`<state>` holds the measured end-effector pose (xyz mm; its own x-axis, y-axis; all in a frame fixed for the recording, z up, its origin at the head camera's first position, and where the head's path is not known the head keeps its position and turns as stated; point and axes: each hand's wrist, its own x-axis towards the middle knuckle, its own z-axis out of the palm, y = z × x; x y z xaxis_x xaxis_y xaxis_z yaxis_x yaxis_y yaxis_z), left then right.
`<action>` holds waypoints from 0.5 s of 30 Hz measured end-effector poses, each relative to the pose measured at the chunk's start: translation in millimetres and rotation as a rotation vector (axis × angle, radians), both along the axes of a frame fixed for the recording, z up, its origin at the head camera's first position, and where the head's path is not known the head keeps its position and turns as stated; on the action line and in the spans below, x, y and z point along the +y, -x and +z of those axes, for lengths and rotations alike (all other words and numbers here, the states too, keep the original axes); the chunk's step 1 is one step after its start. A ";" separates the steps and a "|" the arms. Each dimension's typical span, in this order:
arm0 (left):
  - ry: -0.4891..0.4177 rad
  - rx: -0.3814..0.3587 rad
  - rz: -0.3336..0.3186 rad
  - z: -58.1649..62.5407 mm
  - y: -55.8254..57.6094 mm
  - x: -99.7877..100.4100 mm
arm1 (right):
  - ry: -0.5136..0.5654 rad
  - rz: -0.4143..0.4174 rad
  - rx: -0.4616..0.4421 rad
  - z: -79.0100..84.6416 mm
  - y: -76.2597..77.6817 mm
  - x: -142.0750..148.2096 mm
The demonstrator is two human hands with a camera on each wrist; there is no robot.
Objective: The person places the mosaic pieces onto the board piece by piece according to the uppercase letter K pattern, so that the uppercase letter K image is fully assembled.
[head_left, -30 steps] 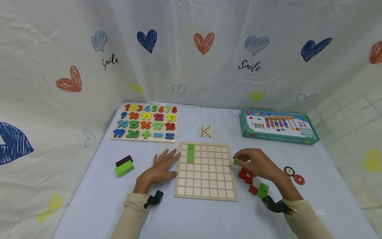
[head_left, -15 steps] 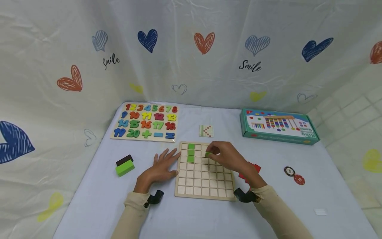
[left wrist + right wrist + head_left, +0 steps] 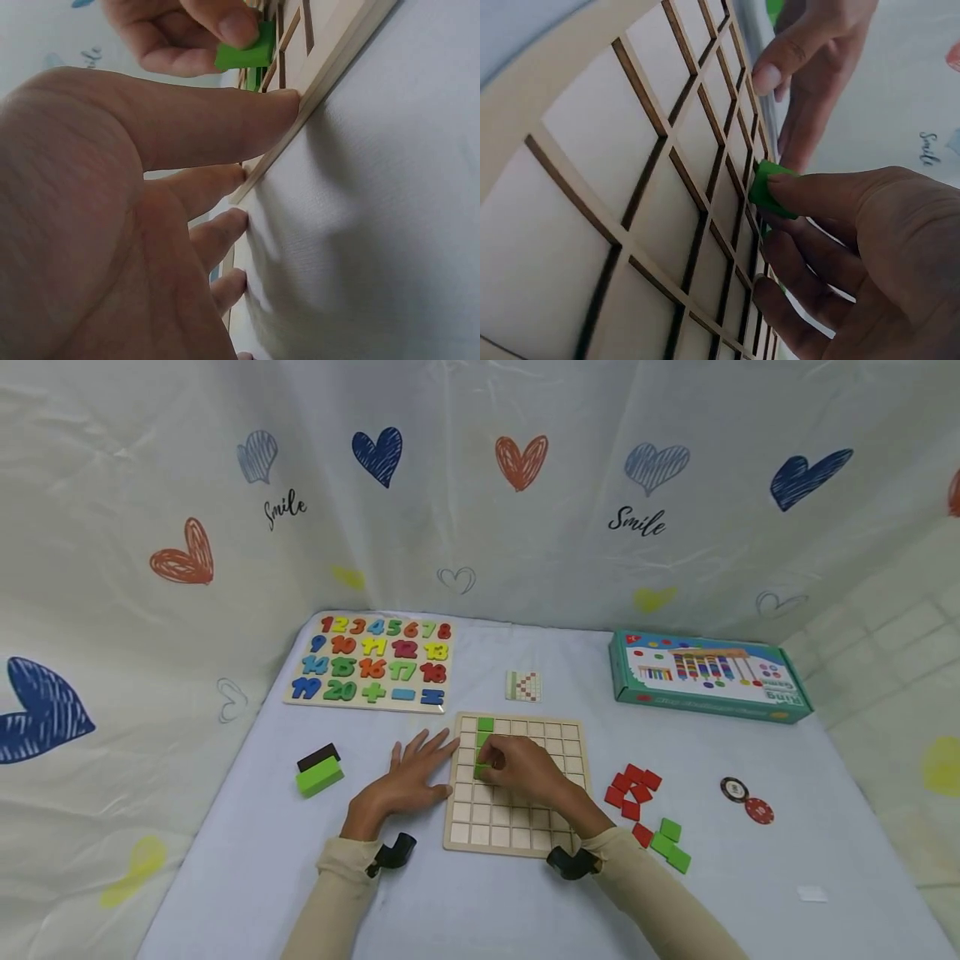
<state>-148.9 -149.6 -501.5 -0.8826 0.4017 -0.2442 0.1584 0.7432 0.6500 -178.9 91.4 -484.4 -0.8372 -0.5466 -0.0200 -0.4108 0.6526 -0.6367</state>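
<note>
A wooden grid board (image 3: 480,836) lies on the white cloth. My left hand (image 3: 405,787) rests at its left edge, fingers spread and straight, with thumb and fingertips at the rim. Over the upper left of the grid, my right hand (image 3: 525,770) pinches a green square tile (image 3: 769,189) between thumb and fingers. The tile is tilted and close over the cells in the right wrist view. Another green tile (image 3: 486,724) sits in the top row, second column; the tiles just below it are partly covered by my right hand.
Right of the board lie several red tiles (image 3: 631,810) and 3 green tiles (image 3: 678,859), then poker chips (image 3: 759,811). A patterned card (image 3: 523,686), a number puzzle (image 3: 373,669) and a teal box (image 3: 708,678) stand behind. A green block (image 3: 320,777) and dark block (image 3: 318,757) lie left.
My right hand has carried the green tile leftward from beside the red tiles, across the board to its second column. My left hand stays at the board's edge. The head view has shifted slightly.
</note>
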 end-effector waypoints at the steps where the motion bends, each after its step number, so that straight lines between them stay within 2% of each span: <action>1: -0.002 0.002 0.000 -0.2 0.2 0.0 | 0.002 -0.001 -0.006 -0.8 -0.1 -0.3; 10: 0.004 0.006 0.004 -2.6 0.3 -0.6 | 0.008 0.024 -0.036 1.4 0.0 -0.7; 15: -0.001 0.001 -0.001 -1.4 1.0 -0.1 | -0.006 0.009 -0.001 0.8 -0.7 -0.7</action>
<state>-149.9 -149.7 -502.9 -0.8825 0.4027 -0.2428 0.1598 0.7425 0.6505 -178.2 90.7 -483.7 -0.8324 -0.5536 -0.0243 -0.4157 0.6529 -0.6332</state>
